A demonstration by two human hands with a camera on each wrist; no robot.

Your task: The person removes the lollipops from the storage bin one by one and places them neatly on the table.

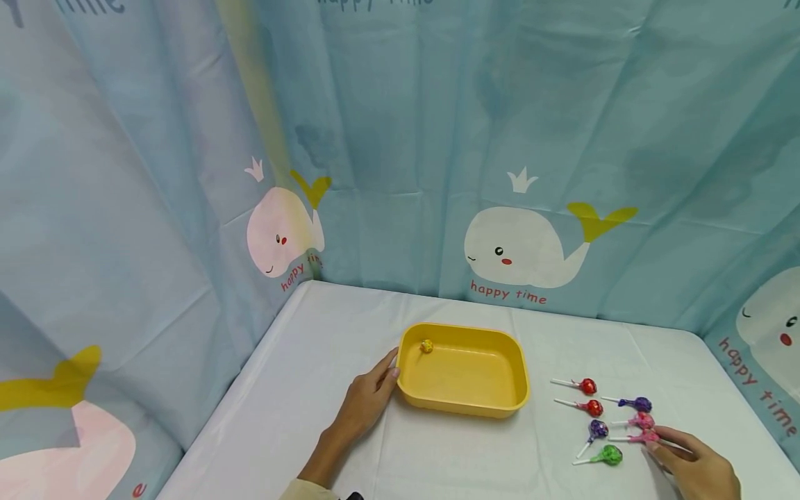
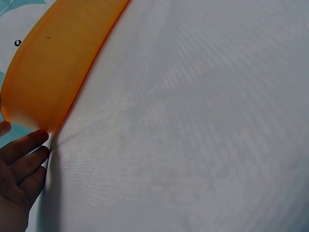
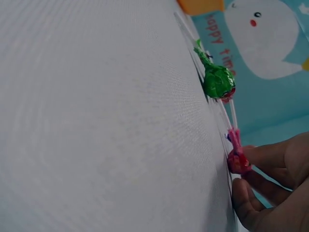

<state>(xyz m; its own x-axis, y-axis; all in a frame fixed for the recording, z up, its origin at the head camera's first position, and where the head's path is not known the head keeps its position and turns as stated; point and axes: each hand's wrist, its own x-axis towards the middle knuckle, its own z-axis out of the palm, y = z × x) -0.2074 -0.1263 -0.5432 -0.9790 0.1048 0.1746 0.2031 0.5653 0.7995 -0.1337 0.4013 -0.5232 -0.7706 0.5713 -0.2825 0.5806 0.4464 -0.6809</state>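
Observation:
My left hand (image 1: 367, 396) touches the left end of a yellow tray (image 1: 462, 406) with its fingertips, fingers fairly straight. In the left wrist view the tray's outer wall (image 2: 63, 63) looks orange beside those fingers. At the right, my right hand (image 1: 700, 465) pinches the wrapped head of the nearer pink lollipop (image 1: 646, 435), which lies low at the table, its white stick pointing left. The other pink lollipop (image 1: 642, 420) lies just behind it. A green lollipop (image 1: 610, 455) is to the left, clear in the right wrist view too. Inside the tray sits a yellow lollipop (image 1: 427, 346).
Two red lollipops, one farther (image 1: 587, 386) and one nearer (image 1: 592, 407), lie between the tray and the right hand. Purple lollipops (image 1: 642, 403) (image 1: 598, 429) lie close by. White cloth (image 1: 262, 430) covers the table; a blue whale-print curtain (image 1: 387, 229) hangs behind and beside it.

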